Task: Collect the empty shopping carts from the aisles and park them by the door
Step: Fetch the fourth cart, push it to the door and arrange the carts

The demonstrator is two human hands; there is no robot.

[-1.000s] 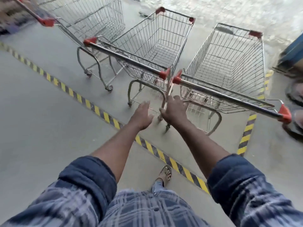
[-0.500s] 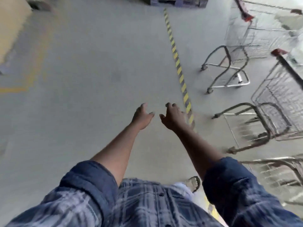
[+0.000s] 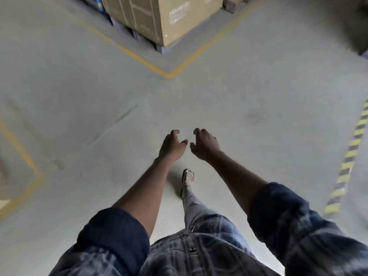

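Note:
No shopping cart is in view. My left hand (image 3: 172, 145) and my right hand (image 3: 205, 144) are stretched out in front of me over the bare grey floor, close together, fingers loosely curled and holding nothing. One sandalled foot (image 3: 188, 177) steps forward below them.
A stack of cardboard boxes (image 3: 159, 16) on a pallet stands at the top centre, inside a yellow floor line (image 3: 169, 75) that makes a corner. A yellow-and-black striped tape (image 3: 352, 152) runs along the right edge. Another yellow line (image 3: 25, 158) lies at the left.
The view has swung left, away from the parked carts, which have dropped out of sight. Both hands stay empty and held out; the boxes have come into view ahead.

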